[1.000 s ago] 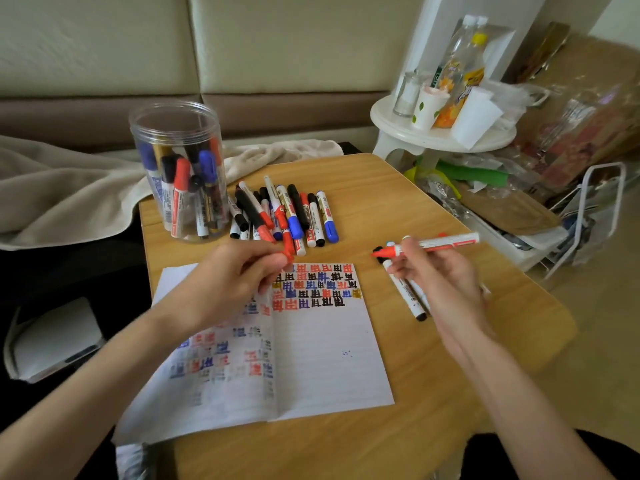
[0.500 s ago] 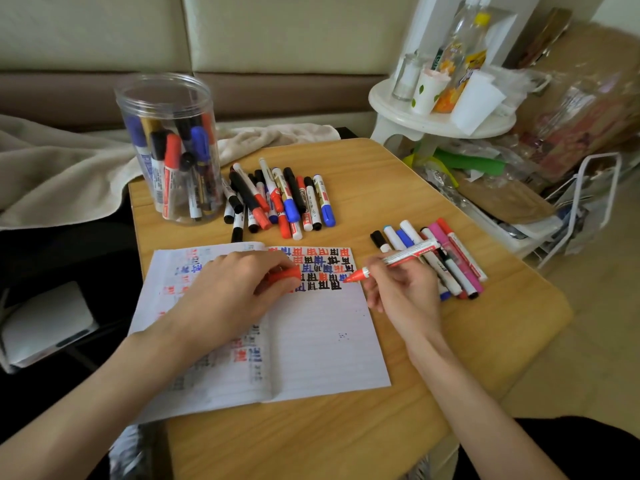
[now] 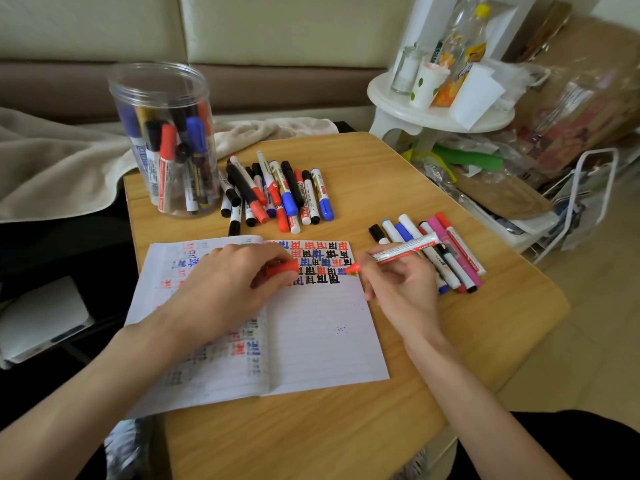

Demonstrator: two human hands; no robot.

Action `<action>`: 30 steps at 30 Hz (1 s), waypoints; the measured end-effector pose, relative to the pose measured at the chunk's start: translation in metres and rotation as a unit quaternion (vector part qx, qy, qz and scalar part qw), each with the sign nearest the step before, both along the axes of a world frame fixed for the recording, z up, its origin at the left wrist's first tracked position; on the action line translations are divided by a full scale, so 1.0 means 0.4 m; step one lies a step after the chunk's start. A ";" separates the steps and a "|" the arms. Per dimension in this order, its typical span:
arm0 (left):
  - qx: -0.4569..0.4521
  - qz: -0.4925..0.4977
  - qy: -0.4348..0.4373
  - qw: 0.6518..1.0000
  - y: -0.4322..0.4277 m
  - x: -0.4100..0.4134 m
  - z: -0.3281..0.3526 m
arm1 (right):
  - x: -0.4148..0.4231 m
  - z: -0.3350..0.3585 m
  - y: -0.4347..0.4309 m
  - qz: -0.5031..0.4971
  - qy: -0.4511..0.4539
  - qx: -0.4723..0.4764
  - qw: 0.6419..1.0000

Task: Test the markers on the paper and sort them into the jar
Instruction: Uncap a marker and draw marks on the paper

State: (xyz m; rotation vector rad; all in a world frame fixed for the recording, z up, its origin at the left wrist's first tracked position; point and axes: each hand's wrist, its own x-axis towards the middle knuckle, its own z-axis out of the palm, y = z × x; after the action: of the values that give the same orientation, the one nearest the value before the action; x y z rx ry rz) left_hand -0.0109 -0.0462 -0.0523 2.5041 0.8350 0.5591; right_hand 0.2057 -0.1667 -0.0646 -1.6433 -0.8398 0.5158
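Note:
An open lined notebook (image 3: pixel 311 341) lies on the wooden table (image 3: pixel 381 445), its top rows filled with red, blue and black marks. My right hand (image 3: pixel 398 289) grips an uncapped red marker (image 3: pixel 405 251), whose tip touches the page's right edge. My left hand (image 3: pixel 228 285) rests on the notebook and holds the red cap (image 3: pixel 282 266). A clear plastic jar (image 3: pixel 164 140) with several markers stands at the table's back left. Loose markers (image 3: pixel 277 192) lie in a pile beside the jar. Another group of markers (image 3: pixel 446 251) lies right of the notebook, partly behind my right hand.
A beige blanket (image 3: pixel 59 168) drapes over the sofa at left. A white round side table (image 3: pixel 440 112) with bottles and cups stands at back right, with bags and a white wire rack (image 3: pixel 588 209) beside it.
My right hand lowered the red marker from above the table to the page, where its tip now touches the paper. My left hand settled onto the notebook with the cap.

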 end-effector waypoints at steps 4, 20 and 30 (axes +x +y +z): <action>-0.001 0.001 0.007 1.000 0.001 0.005 0.000 | 0.000 -0.001 0.002 0.000 -0.008 -0.002 1.000; 0.003 0.006 0.000 1.000 0.002 0.005 -0.006 | 0.000 -0.001 0.004 -0.013 -0.010 -0.014 1.000; 0.002 0.009 -0.002 1.000 0.004 0.003 -0.009 | 0.002 -0.010 0.004 0.006 -0.058 -0.013 0.998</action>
State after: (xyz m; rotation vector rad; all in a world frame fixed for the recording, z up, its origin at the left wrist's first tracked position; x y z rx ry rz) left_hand -0.0097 -0.0446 -0.0560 2.5014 0.8568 0.5715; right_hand 0.2064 -0.1650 -0.0686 -1.7061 -0.9314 0.4440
